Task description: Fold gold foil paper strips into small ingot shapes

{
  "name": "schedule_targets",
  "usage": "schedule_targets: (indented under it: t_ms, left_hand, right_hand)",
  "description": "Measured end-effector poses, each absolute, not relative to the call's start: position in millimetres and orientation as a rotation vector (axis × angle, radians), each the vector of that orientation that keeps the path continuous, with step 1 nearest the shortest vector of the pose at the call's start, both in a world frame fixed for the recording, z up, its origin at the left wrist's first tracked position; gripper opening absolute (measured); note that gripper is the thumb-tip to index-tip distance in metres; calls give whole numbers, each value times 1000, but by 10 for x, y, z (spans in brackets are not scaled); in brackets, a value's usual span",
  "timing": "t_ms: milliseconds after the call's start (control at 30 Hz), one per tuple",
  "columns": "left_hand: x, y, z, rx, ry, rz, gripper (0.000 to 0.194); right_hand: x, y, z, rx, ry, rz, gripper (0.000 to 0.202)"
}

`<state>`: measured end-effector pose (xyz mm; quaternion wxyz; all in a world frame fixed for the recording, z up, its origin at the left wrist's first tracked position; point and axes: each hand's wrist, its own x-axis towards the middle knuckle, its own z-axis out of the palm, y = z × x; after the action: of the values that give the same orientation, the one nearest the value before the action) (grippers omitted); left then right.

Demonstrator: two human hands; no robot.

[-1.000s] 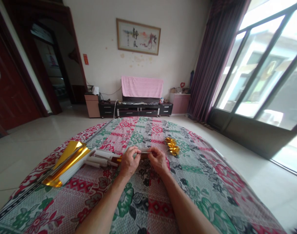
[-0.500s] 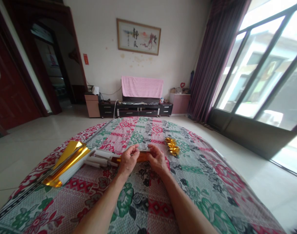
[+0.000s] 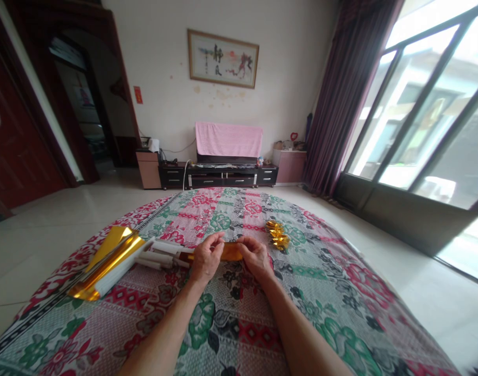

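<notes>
Between my two hands a small piece of gold foil paper (image 3: 231,251) is stretched just above the patterned cloth. My left hand (image 3: 208,257) pinches its left end between thumb and fingers. At the other end, my right hand (image 3: 256,256) grips the foil in the same way. Left of my left hand lie several rolled white paper tubes (image 3: 156,257), some with dark or gold ends. Beyond them rests a larger stack of gold foil sheets (image 3: 113,261), partly curled. Crumpled or folded gold foil pieces (image 3: 278,236) sit to the right of my right hand.
A floral cloth (image 3: 340,292) covers the round table under my arms. Past its far edge stand a low black TV cabinet (image 3: 223,177) and a screen draped with a pink towel (image 3: 229,138). Glass doors (image 3: 427,120) are at right, a dark doorway (image 3: 85,104) at left.
The pale strip seen along the foil's upper edge no longer shows, and more of the gold face is visible between my hands. My right fingers have shifted slightly.
</notes>
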<state>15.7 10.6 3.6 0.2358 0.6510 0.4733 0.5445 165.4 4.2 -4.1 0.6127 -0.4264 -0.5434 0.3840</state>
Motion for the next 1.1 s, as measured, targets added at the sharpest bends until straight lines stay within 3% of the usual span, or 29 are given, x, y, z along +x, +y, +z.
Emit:
schedule_targets:
  t_ms: [600, 800, 1100]
  left_hand:
    - [169, 93, 41, 1891, 1464, 1406, 12]
    - [164, 117, 21, 1814, 1386, 1422, 23]
    - [161, 130, 8, 1795, 1354, 1367, 18]
  right_hand:
    - [1657, 60, -69, -980, -1297, 818, 18]
    - [1651, 62, -61, -972, -1305, 823, 17]
    - [1670, 91, -124, -1018, -1330, 796, 18]
